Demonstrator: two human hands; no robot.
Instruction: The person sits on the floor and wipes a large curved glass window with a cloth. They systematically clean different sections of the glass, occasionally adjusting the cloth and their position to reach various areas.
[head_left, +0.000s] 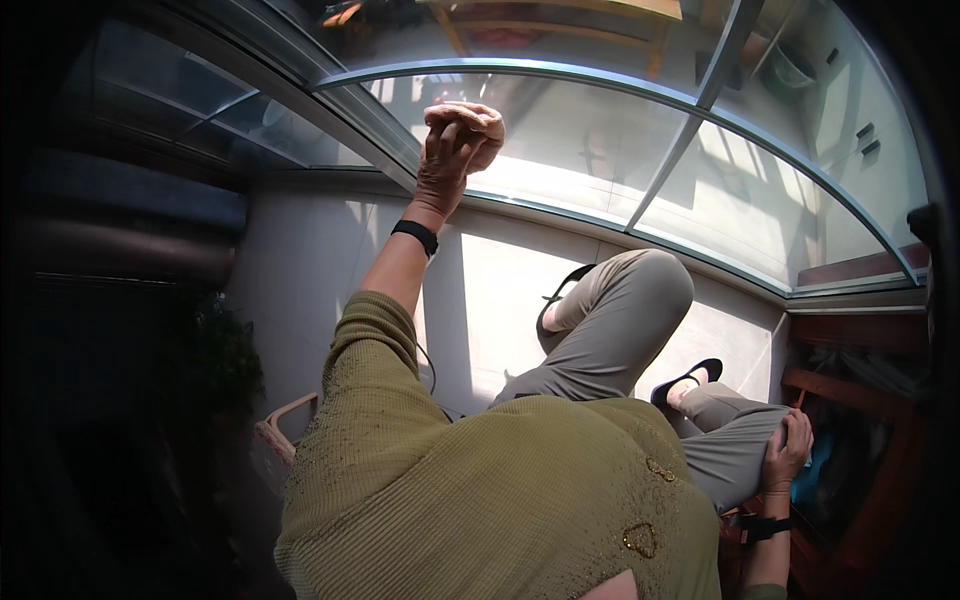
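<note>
A pinkish folded cloth is bunched in my left hand, which is raised at the upper left with the cloth up against a glass pane. The pane sits in a metal-framed partition. My right hand rests over my bent right knee at the lower right and holds nothing; its fingers curve over the grey trouser leg. Both wrists wear black bands.
A metal frame bar divides the glass, and a low sill runs beneath it. Pale floor tiles lie around my feet. At the right stands a reddish-brown open cabinet or shelf. Dark leafy foliage is at the left.
</note>
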